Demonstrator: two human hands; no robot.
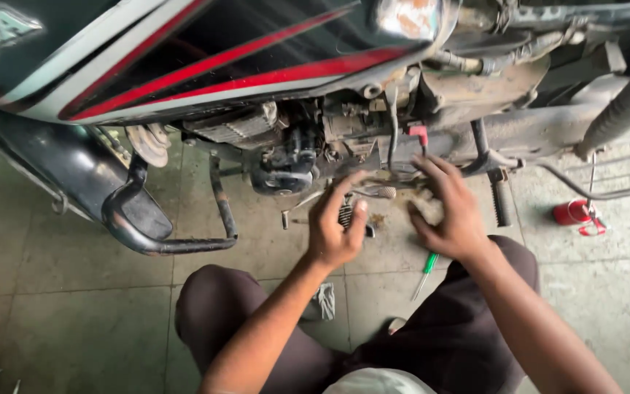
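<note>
I squat beside a black motorcycle with red and white stripes (205, 66). My left hand (337, 222) reaches under the engine (286, 157), fingers curled near the ribbed footpeg (347, 213) and a metal lever (373, 192). My right hand (450, 211) is beside it, fingers bent around a dirty pale part (426, 209) low on the engine's side. What exactly each hand grips is partly hidden by the fingers.
A black crash guard bar (162, 233) sticks out at the left. A green-handled screwdriver (426, 271) and a grey rag (322, 300) lie on the tiled floor between my knees. A red oil can (574, 213) stands at the right, behind a second footpeg (502, 204).
</note>
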